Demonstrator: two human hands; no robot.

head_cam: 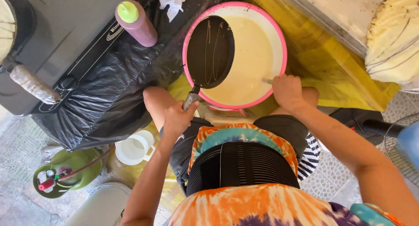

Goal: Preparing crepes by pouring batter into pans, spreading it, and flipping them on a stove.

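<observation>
My left hand [177, 117] grips the handle of a small black frying pan [210, 51], held tilted over a pink-rimmed basin [279, 34]. Thin pale streaks run down the pan's dark surface. The basin is full of cream-coloured batter [252, 60] and rests between my knees. My right hand [288, 91] sits on the basin's near right rim, closed on the handle of a utensil [266, 81] that dips into the batter. I wear black shorts and an orange tie-dye shirt with a black waist belt.
A purple squeeze bottle with a green cap [136, 21] stands on a black bag-covered stove top [104, 90]. Another pan [15, 29] sits at far left. A green gas cylinder [65, 173], a white jug [133, 148], stacked crepes [393, 38] and a fan [401, 143] surround me.
</observation>
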